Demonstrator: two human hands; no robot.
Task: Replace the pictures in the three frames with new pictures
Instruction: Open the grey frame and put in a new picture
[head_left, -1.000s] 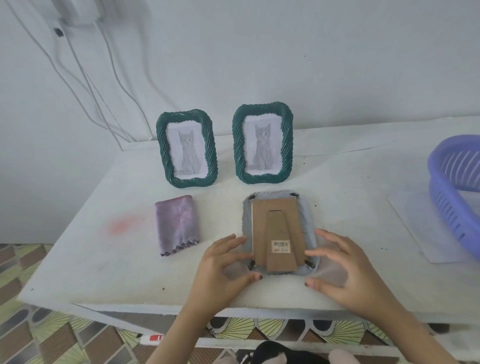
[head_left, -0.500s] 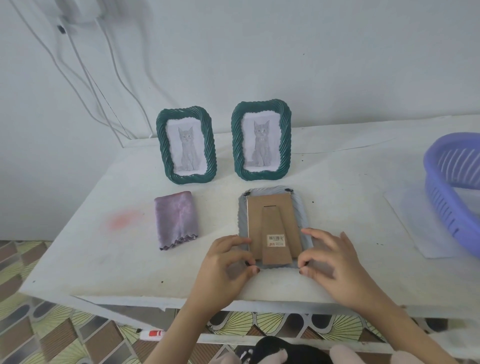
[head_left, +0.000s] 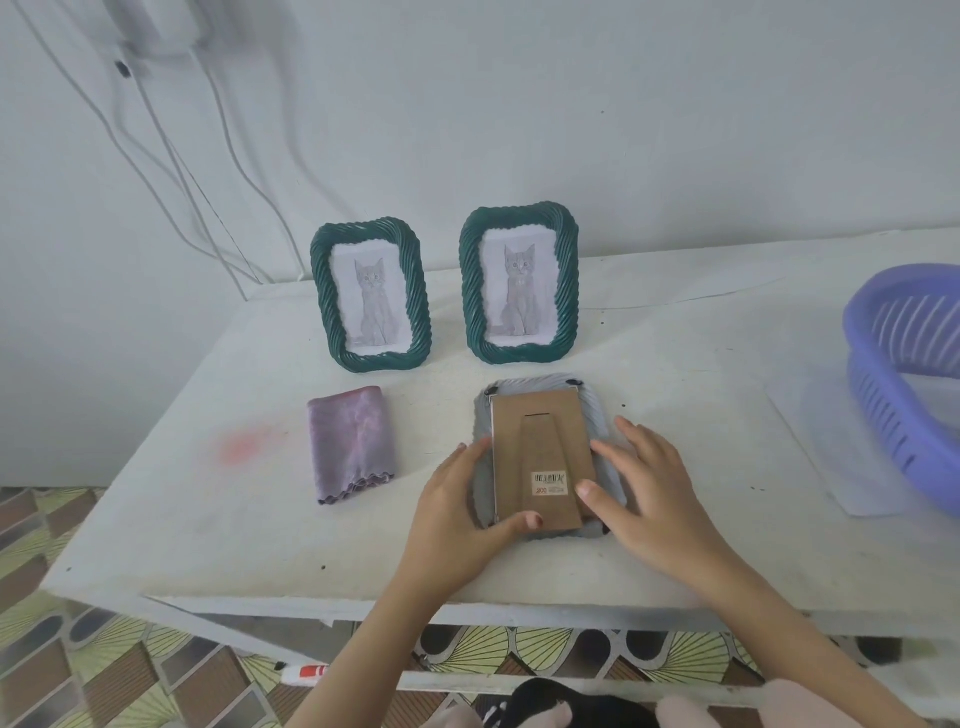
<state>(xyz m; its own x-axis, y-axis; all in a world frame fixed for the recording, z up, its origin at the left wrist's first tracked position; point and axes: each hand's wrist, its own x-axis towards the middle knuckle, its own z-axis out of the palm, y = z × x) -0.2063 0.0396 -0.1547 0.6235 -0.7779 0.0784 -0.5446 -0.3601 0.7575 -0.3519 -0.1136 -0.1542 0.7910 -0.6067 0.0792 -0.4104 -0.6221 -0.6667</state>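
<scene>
The left hand (head_left: 457, 514) lies palm down, its fingers (head_left: 470, 457) nearly straight and close together, pointing away from the body, while its thumb stretches out to the right, showing a dark-painted nail. The right hand (head_left: 649, 499) is also palm down, its fingers (head_left: 639, 436) spread and lightly bent, its thumb reaching left. The bare left forearm (head_left: 363, 654) and right forearm (head_left: 795, 639) slant inward from the lower edge, converging toward the hands.
</scene>
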